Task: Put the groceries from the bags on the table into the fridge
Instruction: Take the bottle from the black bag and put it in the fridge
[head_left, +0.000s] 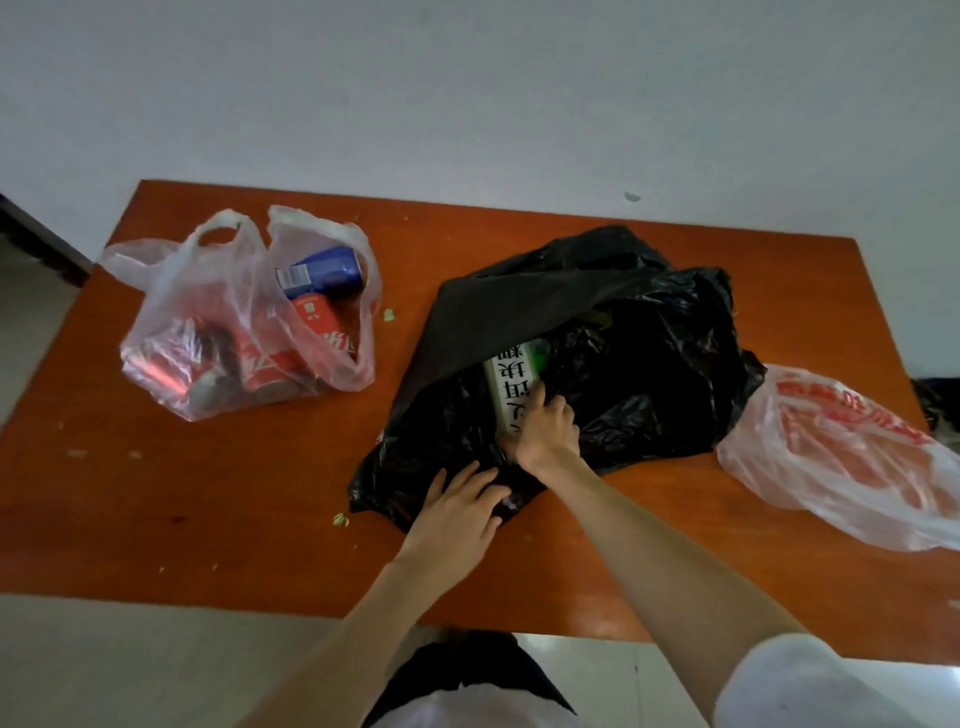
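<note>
A black plastic bag (639, 364) lies open in the middle of the brown table (208, 493). Inside it shows a white package with black characters (511, 379), with something green (540, 353) beside it. My right hand (545, 431) reaches into the bag's mouth and grips the near end of the white package. My left hand (457, 509) presses flat on the bag's near edge, fingers spread. A clear bag (208, 312) at the left holds red cans (270, 364) and a blue can (319, 273).
A flattened white bag with red print (852, 457) lies at the table's right end. Small green scraps (340, 519) dot the tabletop. A pale wall stands behind the table, and light floor tiles show at the near side.
</note>
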